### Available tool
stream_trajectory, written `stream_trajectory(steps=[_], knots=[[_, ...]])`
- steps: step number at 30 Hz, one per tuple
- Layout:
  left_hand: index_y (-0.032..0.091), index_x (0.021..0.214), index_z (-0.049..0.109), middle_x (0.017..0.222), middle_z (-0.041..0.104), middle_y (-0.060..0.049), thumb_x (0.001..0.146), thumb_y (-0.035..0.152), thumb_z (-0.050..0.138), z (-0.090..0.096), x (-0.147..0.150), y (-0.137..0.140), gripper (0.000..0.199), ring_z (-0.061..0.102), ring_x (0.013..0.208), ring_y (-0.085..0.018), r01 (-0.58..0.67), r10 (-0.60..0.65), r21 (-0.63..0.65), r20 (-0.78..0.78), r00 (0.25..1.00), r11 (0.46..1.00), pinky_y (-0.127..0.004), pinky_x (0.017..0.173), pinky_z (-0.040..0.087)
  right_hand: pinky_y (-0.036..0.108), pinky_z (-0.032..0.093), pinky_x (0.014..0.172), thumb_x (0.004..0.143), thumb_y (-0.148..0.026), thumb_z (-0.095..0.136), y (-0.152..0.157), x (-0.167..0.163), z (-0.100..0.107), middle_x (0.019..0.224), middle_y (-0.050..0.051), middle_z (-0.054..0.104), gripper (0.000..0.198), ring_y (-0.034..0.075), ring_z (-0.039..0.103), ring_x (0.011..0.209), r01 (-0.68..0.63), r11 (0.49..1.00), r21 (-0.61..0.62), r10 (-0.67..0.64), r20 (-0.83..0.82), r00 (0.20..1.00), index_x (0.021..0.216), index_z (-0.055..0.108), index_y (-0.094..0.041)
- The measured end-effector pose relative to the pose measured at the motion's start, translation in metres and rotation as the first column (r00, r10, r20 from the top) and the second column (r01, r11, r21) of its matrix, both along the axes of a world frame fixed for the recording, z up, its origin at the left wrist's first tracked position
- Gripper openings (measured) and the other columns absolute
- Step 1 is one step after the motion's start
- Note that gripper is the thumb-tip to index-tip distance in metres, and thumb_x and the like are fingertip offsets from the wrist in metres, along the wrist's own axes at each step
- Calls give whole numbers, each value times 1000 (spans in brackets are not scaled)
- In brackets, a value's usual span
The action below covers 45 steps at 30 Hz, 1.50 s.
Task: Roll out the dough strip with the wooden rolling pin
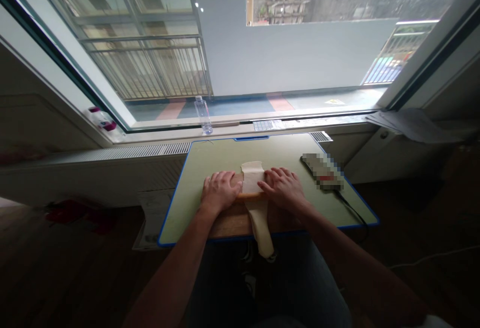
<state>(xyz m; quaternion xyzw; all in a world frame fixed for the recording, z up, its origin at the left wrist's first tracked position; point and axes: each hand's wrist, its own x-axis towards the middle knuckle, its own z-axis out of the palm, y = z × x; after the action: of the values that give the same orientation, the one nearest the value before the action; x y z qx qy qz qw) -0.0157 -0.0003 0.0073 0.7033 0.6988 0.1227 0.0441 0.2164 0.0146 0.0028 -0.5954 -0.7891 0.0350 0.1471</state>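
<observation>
Both of my hands are on a wooden rolling pin (252,197), whose bare middle shows between them. My left hand (221,189) bears down on its left part, the fingers bent forward over it. On the right part rests my right hand (285,188), closed over the pin in the same way, its thumb pointing inward. A long pale strip of dough (253,179) passes under the pin. Its near end drapes over the table's front edge. Beneath the hands lies a wooden board (229,224), partly covered by them.
The small green-topped table (180,218) has a blue rim. At its right lies a blurred-out device (323,172) with a black cable (351,205). A clear bottle (203,115) stands on the sill by the window. Papers (412,122) lie at the right.
</observation>
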Motion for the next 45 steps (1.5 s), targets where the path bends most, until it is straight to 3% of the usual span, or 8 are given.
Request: stream_trajectory(steps=[20,35,45], knots=[[28,142,68,152,68,-8,102,54,56,-1,1,-3,50,58,141,-31,-7,8,15,-17,1000,1000,-52,122,40,47,35,117,106,-61,54,-2,1,-3,151,8,67,46,32,53,140,-2,1000,26,1,19,1000,131,73,-28],[25,143,68,146,71,-10,101,56,54,1,-3,17,54,61,136,-32,-14,15,-40,20,1000,999,-50,121,41,49,34,120,105,-65,51,20,-2,2,155,9,64,60,32,49,146,45,990,-132,-44,6,999,148,65,-26],[25,141,69,147,71,-10,101,55,53,0,-2,11,53,61,135,-32,-10,10,-17,-2,1000,1000,-50,120,41,47,35,117,106,-63,52,13,-1,2,150,9,67,55,32,53,140,29,994,-104,-29,0,1000,142,68,-27]])
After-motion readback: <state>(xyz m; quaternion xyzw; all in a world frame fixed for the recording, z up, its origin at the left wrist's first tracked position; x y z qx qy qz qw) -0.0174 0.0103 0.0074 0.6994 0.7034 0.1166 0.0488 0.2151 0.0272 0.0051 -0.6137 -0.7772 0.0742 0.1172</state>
